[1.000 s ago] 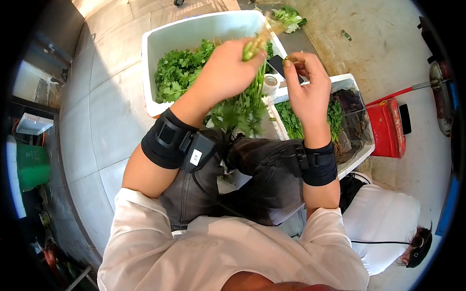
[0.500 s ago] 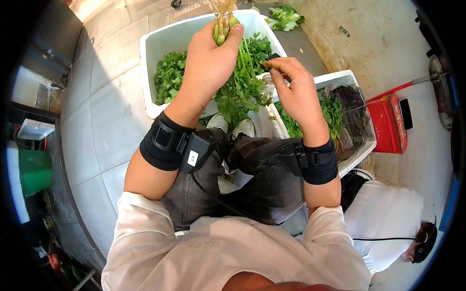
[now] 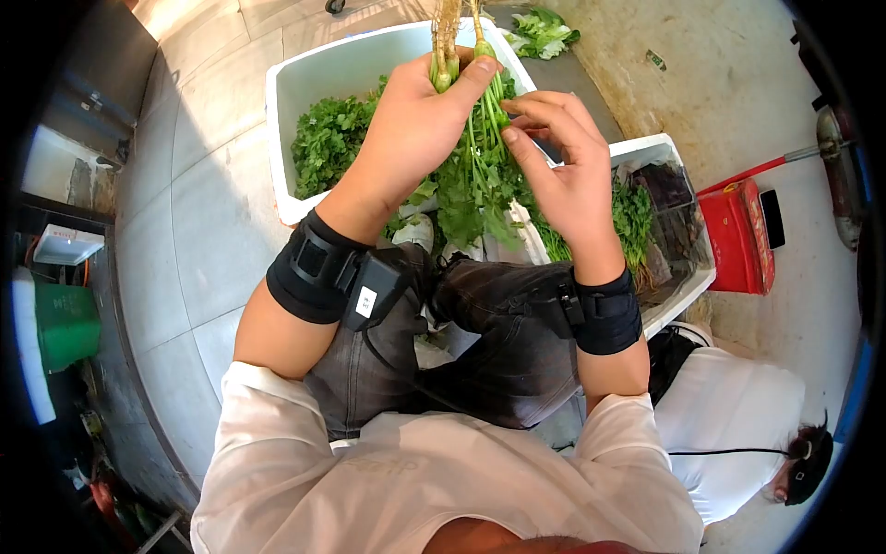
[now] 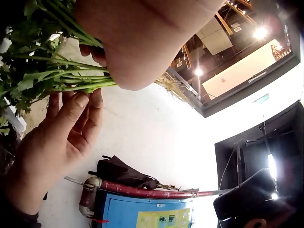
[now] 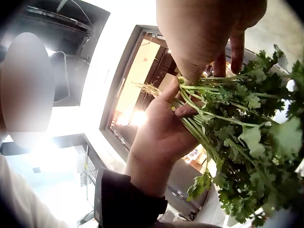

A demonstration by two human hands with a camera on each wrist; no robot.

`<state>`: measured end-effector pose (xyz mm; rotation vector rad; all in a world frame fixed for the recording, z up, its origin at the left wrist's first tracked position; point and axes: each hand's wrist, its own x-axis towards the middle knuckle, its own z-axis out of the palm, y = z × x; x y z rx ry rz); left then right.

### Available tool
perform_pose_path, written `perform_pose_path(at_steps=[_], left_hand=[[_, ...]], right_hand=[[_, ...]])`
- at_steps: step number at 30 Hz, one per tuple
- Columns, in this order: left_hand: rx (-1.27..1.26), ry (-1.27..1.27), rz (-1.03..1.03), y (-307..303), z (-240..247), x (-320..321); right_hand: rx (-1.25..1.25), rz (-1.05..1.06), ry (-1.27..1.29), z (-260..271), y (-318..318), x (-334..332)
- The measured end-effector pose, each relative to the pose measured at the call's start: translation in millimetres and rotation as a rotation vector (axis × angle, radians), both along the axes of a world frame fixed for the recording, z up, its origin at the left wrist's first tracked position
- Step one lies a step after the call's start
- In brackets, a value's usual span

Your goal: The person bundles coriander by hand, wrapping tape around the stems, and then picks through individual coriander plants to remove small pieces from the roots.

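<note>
My left hand grips a bunch of leafy green stems near the root end, with pale roots sticking up past the fingers and leaves hanging below. Just right of it, my right hand has its thumb and fingertips at the stems. In the left wrist view the right hand's fingertips touch the thin stems from below. The right wrist view shows the left hand round the stems, its thumb by the roots, and leaves spreading away.
A large white foam box holds more greens. A smaller white box with greens and a dark bag stands to the right, beside a red dustpan. Loose leaves lie behind. Another person in white is at the lower right.
My left hand has moved left, then slightly back right with the bunch, and its roots now point up. My right hand, earlier apart from the stems, has come to them.
</note>
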<state>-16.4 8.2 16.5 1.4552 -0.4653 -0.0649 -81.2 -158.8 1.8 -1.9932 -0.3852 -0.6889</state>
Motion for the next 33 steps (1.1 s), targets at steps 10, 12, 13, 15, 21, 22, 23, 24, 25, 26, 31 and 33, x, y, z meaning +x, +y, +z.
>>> perform_pose_path(at_steps=[10,12,13,15,21,22,23,24,25,26,31,33], left_hand=[[0.054,-0.026,-0.068,-4.9,-10.1,1.5],[0.06,-0.054,-0.088,-5.3,-11.3,1.6],[0.111,-0.114,-0.057,-5.5,-11.8,2.0],[0.162,-0.17,-0.024,-5.8,-13.9,3.0],[0.334,-0.401,0.138,-7.1,-18.3,1.6],[0.35,-0.447,0.151,-7.8,-18.6,-0.2],[0.363,-0.494,0.161,-8.6,-17.7,-0.3],[0.365,-0.492,0.161,-8.7,-15.8,-1.5],[0.381,-0.476,0.154,-7.6,-13.5,-3.0],[0.395,-0.464,0.145,-7.5,-11.2,-3.7],[0.616,-0.428,0.134,-3.2,1.2,-10.3],[0.68,-0.36,0.095,-2.9,-0.1,-9.1]], right_hand=[[-0.112,-0.1,-0.065,-7.1,-6.9,2.9],[0.077,-0.082,0.062,-8.5,-6.2,2.7],[0.077,-0.082,0.062,-8.1,-6.5,2.7],[0.012,-0.085,0.065,-7.5,-7.2,3.4],[-0.069,-0.073,0.263,-10.7,-8.4,2.1],[-0.067,-0.07,0.263,-11.7,-9.2,1.0],[-0.005,-0.044,0.331,-11.4,-10.6,1.4],[0.057,-0.016,0.401,-11.4,-11.1,1.3],[0.058,-0.013,0.405,-10.9,-10.1,0.8],[0.043,-0.046,0.366,-10.4,-10.1,0.9],[-0.058,-0.101,0.329,-10.0,-10.2,-0.5],[-0.058,-0.093,0.264,-15.8,-12.8,1.9]])
